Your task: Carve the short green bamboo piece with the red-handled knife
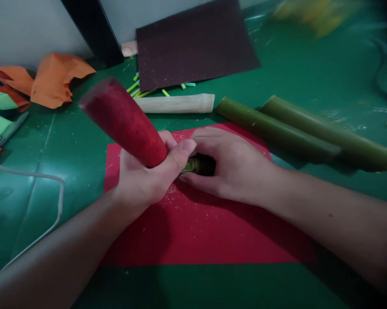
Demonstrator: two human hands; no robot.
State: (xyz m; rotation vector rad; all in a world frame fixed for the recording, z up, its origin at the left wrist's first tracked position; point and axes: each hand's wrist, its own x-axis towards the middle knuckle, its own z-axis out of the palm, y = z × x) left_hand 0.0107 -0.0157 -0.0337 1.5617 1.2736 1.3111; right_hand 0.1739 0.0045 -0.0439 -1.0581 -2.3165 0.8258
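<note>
My left hand (pixel 145 182) is wrapped round a thick red handle (pixel 125 124), which tilts up toward the left. The working end of this red-handled tool is hidden by my fingers. Close beside it, my right hand (pixel 237 165) curls round a short piece of green bamboo (pixel 193 165), of which only a small part shows between the hands. The left thumb reaches over to the bamboo and the two hands nearly meet. Beneath them lies a red sheet (pixel 200 240) scattered with fine pale shavings.
Green bamboo lengths (pixel 280 128) lie at the right, near a pale peeled bamboo stick (pixel 180 103). A dark sheet (pixel 196 47) covers part of the green table (pixel 80 124). Crumpled orange paper (pixel 53 83), a black post (pixel 93 32) and a white cable (pixel 60 197) are at the left.
</note>
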